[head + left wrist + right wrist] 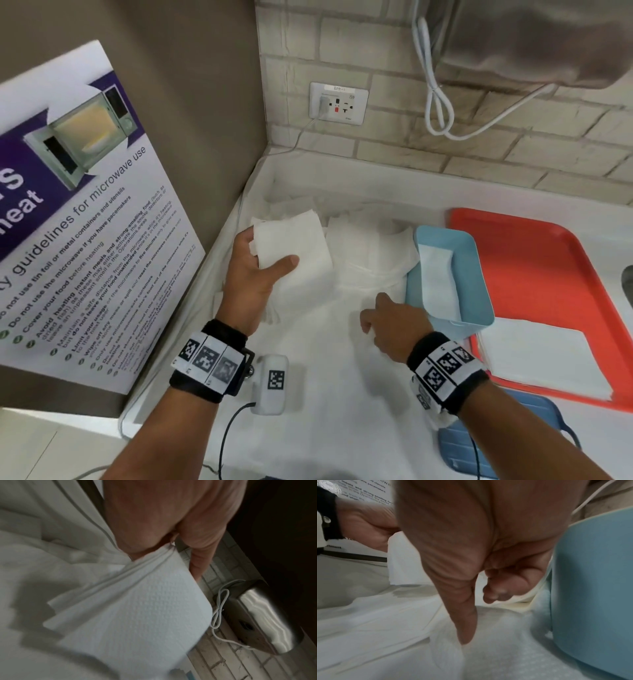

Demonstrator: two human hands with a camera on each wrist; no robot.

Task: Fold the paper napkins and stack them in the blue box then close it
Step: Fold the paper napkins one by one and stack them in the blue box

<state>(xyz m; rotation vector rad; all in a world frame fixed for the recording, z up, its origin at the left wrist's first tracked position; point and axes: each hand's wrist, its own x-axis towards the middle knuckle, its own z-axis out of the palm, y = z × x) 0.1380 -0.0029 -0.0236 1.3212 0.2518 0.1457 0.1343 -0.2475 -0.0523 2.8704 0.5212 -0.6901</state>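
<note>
Your left hand (255,270) grips a folded paper napkin (291,245), thumb across its front and fingers behind, holding it raised above the loose napkins (370,253) spread over the white counter (342,411). Your right hand (394,325) hangs low over that spread, just left of the blue box (479,274); its thumb points down and touches the paper, the other fingers curl loosely and grip nothing. The box stands open on the counter with a folded napkin (440,281) lying inside. It sits at the left edge of the orange tray (548,267), which carries a flat stack of napkins (537,356). The blue lid (479,445) lies near you, under your right forearm.
</note>
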